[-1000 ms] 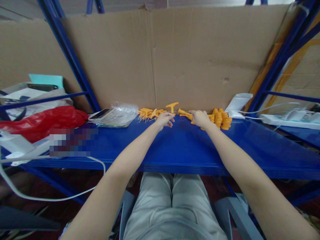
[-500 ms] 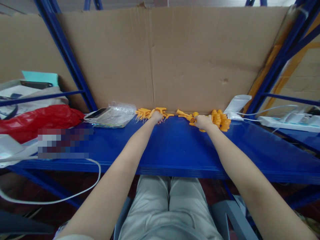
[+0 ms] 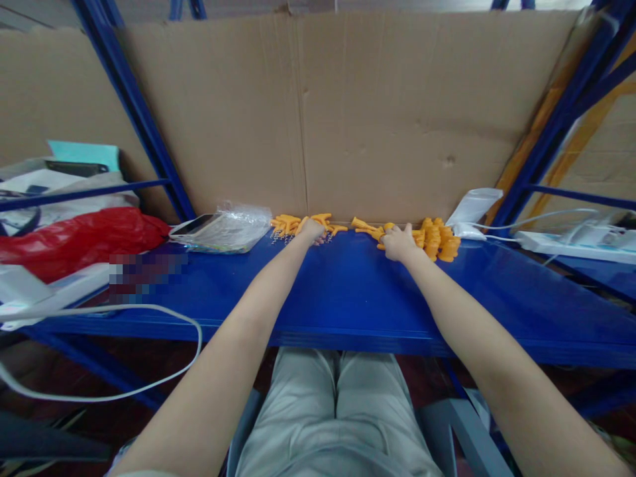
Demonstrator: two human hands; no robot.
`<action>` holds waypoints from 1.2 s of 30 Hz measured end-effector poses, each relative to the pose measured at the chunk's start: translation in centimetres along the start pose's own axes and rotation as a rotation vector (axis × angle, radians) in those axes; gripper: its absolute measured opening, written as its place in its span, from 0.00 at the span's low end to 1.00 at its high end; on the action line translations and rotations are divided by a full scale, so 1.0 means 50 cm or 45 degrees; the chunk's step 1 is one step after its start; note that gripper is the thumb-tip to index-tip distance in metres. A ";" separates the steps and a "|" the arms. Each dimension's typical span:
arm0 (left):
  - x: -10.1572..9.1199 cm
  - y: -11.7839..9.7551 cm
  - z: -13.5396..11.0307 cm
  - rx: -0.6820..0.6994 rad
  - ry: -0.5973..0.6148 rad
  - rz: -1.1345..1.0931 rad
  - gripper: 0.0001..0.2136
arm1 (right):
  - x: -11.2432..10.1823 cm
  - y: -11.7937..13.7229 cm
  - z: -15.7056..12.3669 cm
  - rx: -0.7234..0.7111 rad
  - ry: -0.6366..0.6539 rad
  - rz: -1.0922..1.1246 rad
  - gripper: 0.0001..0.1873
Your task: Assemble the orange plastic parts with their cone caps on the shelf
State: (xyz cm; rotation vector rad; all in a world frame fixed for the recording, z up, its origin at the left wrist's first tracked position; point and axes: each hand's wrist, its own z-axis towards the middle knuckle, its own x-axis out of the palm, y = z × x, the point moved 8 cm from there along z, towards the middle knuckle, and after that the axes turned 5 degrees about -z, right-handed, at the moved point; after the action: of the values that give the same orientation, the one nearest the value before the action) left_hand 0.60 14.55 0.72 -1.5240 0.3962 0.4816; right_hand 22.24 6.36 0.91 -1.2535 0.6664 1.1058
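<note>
My left hand (image 3: 312, 232) reaches into a loose pile of orange T-shaped pieces (image 3: 285, 224) with thin metal chains, at the back of the blue shelf. Its fingers curl among them; what they hold, if anything, is hidden. Over a group of orange flared pieces (image 3: 365, 226) lies my right hand (image 3: 398, 243), its thumb standing apart from the fingers. Its fingertips touch or hover over these pieces; I cannot tell which. Just right of that hand stand orange rounded, lobed pieces (image 3: 440, 240), packed close together.
Left of the piles lie a clear plastic bag (image 3: 243, 228) and a flat phone-like device (image 3: 196, 226). A red bag (image 3: 84, 242) and a white cable (image 3: 163, 308) are farther left. Cardboard (image 3: 368, 119) closes off the back. A white power strip (image 3: 571, 244) sits at right.
My right hand has shifted slightly left and turned, its thumb now raised away from the fingers. My left hand stays in the T-shaped pieces, nearly unmoved. The view has shifted a little.
</note>
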 end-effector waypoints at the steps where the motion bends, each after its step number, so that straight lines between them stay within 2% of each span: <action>1: -0.001 -0.002 -0.007 -0.006 0.005 0.005 0.09 | -0.002 0.003 -0.001 -0.009 -0.007 0.000 0.19; 3: -0.002 -0.009 -0.023 -0.012 0.016 -0.011 0.09 | -0.004 0.007 -0.002 -0.028 -0.016 0.005 0.19; 7: 0.000 -0.028 -0.060 0.091 0.015 -0.091 0.18 | -0.005 0.016 -0.002 -0.065 -0.021 0.017 0.20; 9: -0.001 -0.030 -0.078 0.173 -0.026 -0.055 0.20 | -0.009 0.021 -0.001 -0.090 -0.050 0.040 0.20; 11: -0.004 -0.037 -0.098 0.364 -0.099 0.078 0.17 | -0.016 0.026 -0.001 -0.114 -0.107 0.079 0.20; 13: 0.006 -0.053 -0.125 0.661 -0.112 0.302 0.14 | -0.027 0.029 -0.002 -0.128 -0.183 0.136 0.20; 15: 0.027 -0.061 -0.149 0.890 -0.031 0.461 0.15 | -0.041 0.031 -0.003 -0.127 -0.264 0.215 0.19; 17: 0.043 -0.065 -0.163 0.993 0.031 0.504 0.16 | -0.053 0.031 -0.004 -0.110 -0.336 0.317 0.18; 23: 0.076 -0.075 -0.181 1.035 0.120 0.408 0.19 | -0.079 0.029 0.008 -0.043 -0.555 0.828 0.13; 26: 0.081 -0.074 -0.184 1.031 0.102 0.367 0.14 | -0.087 0.046 0.013 -0.116 -0.629 1.118 0.13; 29: 0.069 -0.074 -0.178 0.999 0.008 0.332 0.08 | -0.090 0.067 0.017 -0.159 -0.599 1.281 0.14; 32: 0.057 -0.077 -0.168 0.954 -0.010 0.193 0.04 | -0.097 0.072 0.014 -0.151 -0.574 1.257 0.15; 36: 0.054 -0.066 -0.148 0.749 0.087 -0.098 0.02 | -0.102 0.057 0.005 -0.101 -0.543 0.962 0.17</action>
State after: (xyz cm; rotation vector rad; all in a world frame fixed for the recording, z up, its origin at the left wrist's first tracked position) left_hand 5.00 7.36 1.96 -0.9818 0.4805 0.2216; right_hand 17.73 4.97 4.37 -0.7819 0.7887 1.9686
